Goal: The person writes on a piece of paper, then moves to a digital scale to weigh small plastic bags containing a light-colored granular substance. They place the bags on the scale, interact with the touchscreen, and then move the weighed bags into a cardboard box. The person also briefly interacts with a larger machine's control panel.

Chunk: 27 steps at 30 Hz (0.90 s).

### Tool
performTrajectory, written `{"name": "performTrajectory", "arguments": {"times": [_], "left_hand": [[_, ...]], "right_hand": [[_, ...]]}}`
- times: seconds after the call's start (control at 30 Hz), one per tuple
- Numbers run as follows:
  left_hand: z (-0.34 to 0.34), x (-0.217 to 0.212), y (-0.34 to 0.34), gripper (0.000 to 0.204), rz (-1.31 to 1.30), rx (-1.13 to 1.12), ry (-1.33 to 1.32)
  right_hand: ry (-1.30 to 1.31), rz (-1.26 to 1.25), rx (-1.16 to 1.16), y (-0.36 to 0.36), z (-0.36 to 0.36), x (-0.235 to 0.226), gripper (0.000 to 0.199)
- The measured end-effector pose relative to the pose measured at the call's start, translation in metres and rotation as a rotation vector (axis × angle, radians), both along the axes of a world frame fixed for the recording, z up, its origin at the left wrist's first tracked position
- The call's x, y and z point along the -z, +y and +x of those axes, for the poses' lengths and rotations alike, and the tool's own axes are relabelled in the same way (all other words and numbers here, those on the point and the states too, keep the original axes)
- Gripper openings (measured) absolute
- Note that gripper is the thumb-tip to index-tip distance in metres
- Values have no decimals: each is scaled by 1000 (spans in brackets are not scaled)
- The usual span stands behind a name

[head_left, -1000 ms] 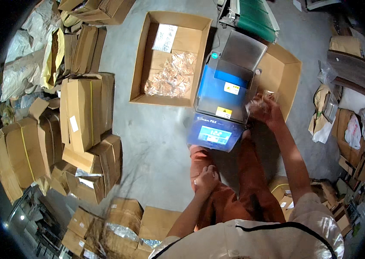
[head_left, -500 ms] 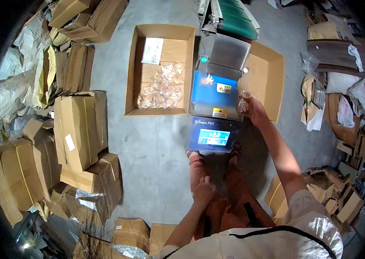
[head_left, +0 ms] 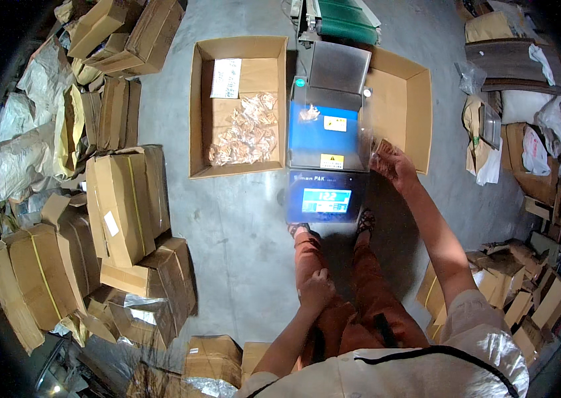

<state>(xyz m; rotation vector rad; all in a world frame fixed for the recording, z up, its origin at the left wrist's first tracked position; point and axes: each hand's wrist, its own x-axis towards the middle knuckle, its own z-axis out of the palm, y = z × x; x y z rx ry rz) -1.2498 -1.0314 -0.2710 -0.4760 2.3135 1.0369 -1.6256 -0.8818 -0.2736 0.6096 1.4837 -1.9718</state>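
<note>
My right hand (head_left: 400, 171) is closed on a small brown packet (head_left: 383, 151) in clear wrap. It is beside the right side of a blue and grey machine (head_left: 312, 136) with a lit screen (head_left: 326, 200) at its near end. A second small packet (head_left: 308, 113) lies on the machine's blue surface. My left hand (head_left: 317, 290) rests on my left thigh with its fingers curled, and nothing shows in it. To the machine's left, an open cardboard box (head_left: 197, 109) holds a heap of clear-wrapped brown packets (head_left: 247, 136) and a paper sheet (head_left: 226, 78).
A second open cardboard box (head_left: 416, 109) stands right of the machine, partly hidden by it. Beyond the machine is a green conveyor belt (head_left: 343, 21). Stacked cartons (head_left: 124, 205) line the left side, with more cartons (head_left: 499, 275) and sacks (head_left: 536, 152) along the right.
The view has shifted slightly. My right hand has drawn a little away from the machine's edge, still holding the packet. My left hand stays on the thigh.
</note>
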Motion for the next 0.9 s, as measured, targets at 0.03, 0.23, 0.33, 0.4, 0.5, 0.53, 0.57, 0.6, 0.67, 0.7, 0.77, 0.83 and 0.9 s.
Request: {"name": "performTrajectory", "arguments": {"times": [0.03, 0.23, 0.33, 0.4, 0.5, 0.53, 0.57, 0.6, 0.67, 0.7, 0.77, 0.83, 0.9], "left_hand": [[3, 1, 0, 24, -24, 3, 48], [-8, -8, -2, 23, -71, 50, 73], [-6, -9, -3, 23, -60, 50, 19], [-2, 1, -3, 22, -24, 32, 49], [1, 6, 0, 21, -31, 27, 38], [1, 8, 1, 20, -31, 24, 35], [-1, 7, 0, 20, -41, 25, 36], [-4, 6, -1, 20, -50, 26, 37], [-4, 4, -3, 21, -71, 47, 24], [-4, 2, -4, 21, -81, 54, 14], [-7, 0, -4, 21, -80, 50, -32], [-11, -2, -4, 22, -82, 49, -48], [-10, -5, -5, 23, -97, 46, -52]], "right_hand": [[-4, -4, -23, 0, 0, 1, 16], [-9, -71, -73, 18, -1, 15, 14], [-50, -128, -64, 14, 6, 15, 15], [-94, -211, -53, 20, 4, 24, 18], [-97, -183, 2, 30, 6, 37, 21], [-100, -172, 5, 32, 5, 41, 21], [-99, -169, 10, 32, 4, 42, 21], [-97, -166, 16, 33, 2, 43, 20], [-101, -132, 34, 28, 4, 38, 20], [-106, -113, 41, 22, 5, 34, 19], [-117, -129, 23, 22, 2, 36, 20], [-109, -133, 11, 24, -3, 37, 19], [-99, -135, 1, 8, -2, 27, 18]]}}
